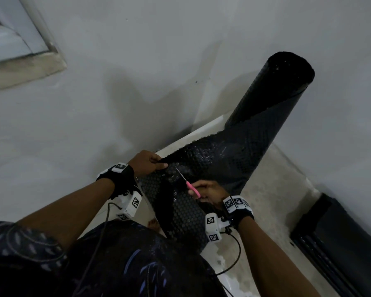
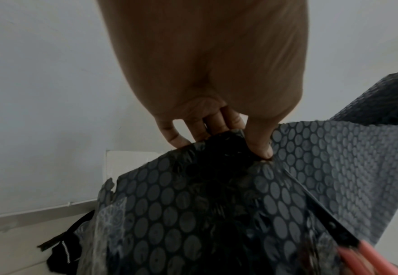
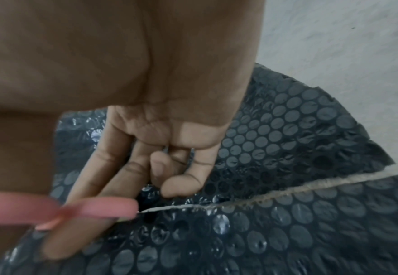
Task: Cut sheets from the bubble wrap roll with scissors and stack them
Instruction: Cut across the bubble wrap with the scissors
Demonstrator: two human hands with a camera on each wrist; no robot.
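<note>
Left hand [image 1: 147, 162] pinches the edge of the black bubble wrap sheet [image 1: 212, 159], thumb and fingers curled over a bunched bit of the edge. Right hand [image 1: 210, 191] grips the pink-handled scissors [image 1: 187, 182], fingers through the handles, blades lying on the sheet just beside the left hand. Sheet runs back to the bubble wrap roll [image 1: 272, 91], which stands tilted against the grey wall [image 1: 180, 39]. Dark panel [image 1: 338, 239] lies on the floor to the right.
</note>
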